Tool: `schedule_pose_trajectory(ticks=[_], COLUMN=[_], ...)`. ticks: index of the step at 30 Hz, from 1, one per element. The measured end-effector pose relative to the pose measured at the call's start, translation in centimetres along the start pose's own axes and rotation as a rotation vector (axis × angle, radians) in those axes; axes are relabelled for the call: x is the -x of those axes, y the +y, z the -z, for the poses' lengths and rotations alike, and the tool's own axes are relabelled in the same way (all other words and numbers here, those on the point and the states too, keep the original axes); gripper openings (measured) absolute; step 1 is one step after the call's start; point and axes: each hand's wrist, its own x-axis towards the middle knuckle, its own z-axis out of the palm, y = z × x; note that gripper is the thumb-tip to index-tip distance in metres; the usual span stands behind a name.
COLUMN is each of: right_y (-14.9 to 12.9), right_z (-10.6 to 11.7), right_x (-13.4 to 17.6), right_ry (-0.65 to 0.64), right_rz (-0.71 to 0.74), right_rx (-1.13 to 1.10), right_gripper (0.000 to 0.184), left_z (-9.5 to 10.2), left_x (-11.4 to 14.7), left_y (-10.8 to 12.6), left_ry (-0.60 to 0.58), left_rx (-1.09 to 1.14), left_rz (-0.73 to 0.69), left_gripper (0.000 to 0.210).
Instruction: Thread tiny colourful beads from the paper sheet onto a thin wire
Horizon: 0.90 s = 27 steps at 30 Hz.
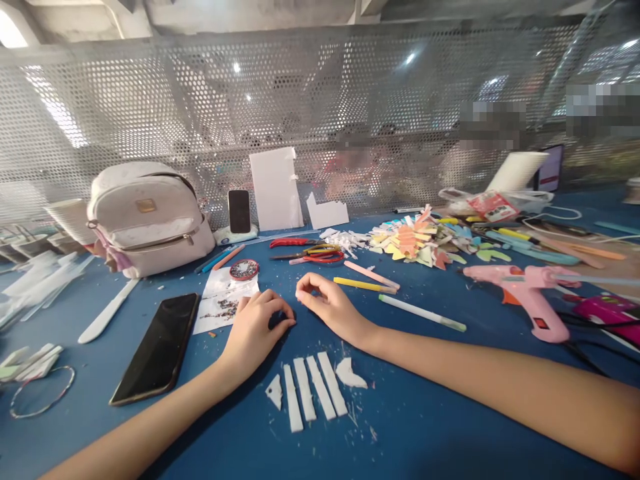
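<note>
My left hand (261, 329) hovers by the white paper sheet (205, 317), thumb and index fingertips pinched together. Opposite it, my right hand (336, 308) also pinches thumb against curled fingers; whatever either pinch holds is too small to make out. Closer to me lies a fish-shaped row of white foam-like pieces: a triangular head (275, 392) with a hole, several narrow strips (305, 389) and a notched tail (350, 373). Dark small bits (223, 308) are scattered on the paper, below a round red-rimmed container (244, 269) of similar bits.
A black phone (157, 350) lies left, behind it a white backpack (150, 223). Scissors (320, 252), red-handled pliers (290, 243), markers (423, 313) and coloured paper scraps (410, 237) spread beyond my hands. A pink glue gun (525, 287) sits right, with cables. A perforated metal screen (310, 87) stands behind.
</note>
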Motion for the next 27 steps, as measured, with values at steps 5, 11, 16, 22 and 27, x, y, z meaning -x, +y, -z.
schedule_pose_trajectory(ticks=[5,11,16,22,27], right_y=[0.0,-0.4,-0.9,-1.0,-1.0], right_z=[0.0,0.2,0.2,0.3,0.3], right_x=[0.0,0.5,1.0,1.1,1.0], right_ry=[0.01,0.059,0.048,0.02,0.026], right_rz=[0.009,0.079,0.186,0.219,0.216], right_rx=[0.001,0.018,0.03,0.076,0.072], right_gripper=[0.017,0.015,0.013,0.012,0.012], left_z=[0.1,0.5,0.6,0.6,0.6], left_x=[0.0,0.2,0.4,0.5,0.6], left_y=[0.3,-0.3,-0.5,-0.4,-0.5], left_ry=[0.048,0.134,0.173,0.182,0.199], left_rx=[0.123,0.386,0.664,0.744,0.759], left_rz=[0.007,0.071,0.104,0.111,0.096], left_gripper=[0.011,0.011,0.009,0.008,0.009])
